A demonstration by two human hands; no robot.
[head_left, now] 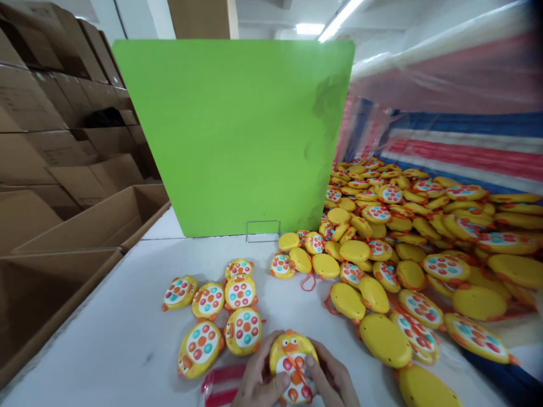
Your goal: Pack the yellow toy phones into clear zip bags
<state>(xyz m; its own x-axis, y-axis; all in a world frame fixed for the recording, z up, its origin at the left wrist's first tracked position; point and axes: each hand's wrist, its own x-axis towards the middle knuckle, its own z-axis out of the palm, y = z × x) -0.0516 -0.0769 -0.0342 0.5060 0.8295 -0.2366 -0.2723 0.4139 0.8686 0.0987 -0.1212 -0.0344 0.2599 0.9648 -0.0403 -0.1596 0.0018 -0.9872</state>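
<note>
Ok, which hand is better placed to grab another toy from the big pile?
Probably the right hand: it is nearer the big pile, while the left hand is on the far side of the toy both hold.

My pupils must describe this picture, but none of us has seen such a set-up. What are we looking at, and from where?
There is no machine: someone works bare-handed, filmed by one camera worn on their head, looking forward and down. The left hand and right hand hold a yellow duck-faced toy between them, its coloured dots showing. On the white table, six similar toys lie to the left; a large pile spreads at the right. Behind stands a green board, with cardboard boxes at the left.
</note>
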